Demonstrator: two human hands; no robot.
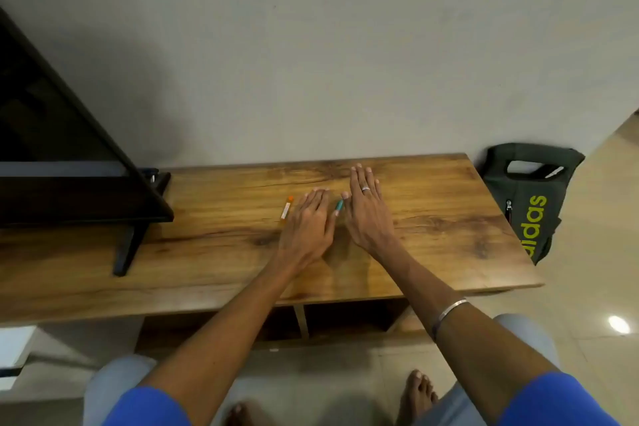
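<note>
Both hands lie flat on a wooden table (432, 218), palms down, fingers straight and pointing at the wall. My left hand (307, 221) is beside an orange-capped pen (287, 209), which lies just left of its fingers. My right hand (366, 207), with a ring on one finger, sits a little farther back. A teal-capped pen (339, 206) shows in the gap between the two hands, partly hidden. Neither hand holds anything.
A black TV (62, 149) on a stand fills the table's left end. A dark bag with green lettering (532, 204) leans against the wall past the table's right end. An open shelf (328, 322) lies under the tabletop, my knees and feet below.
</note>
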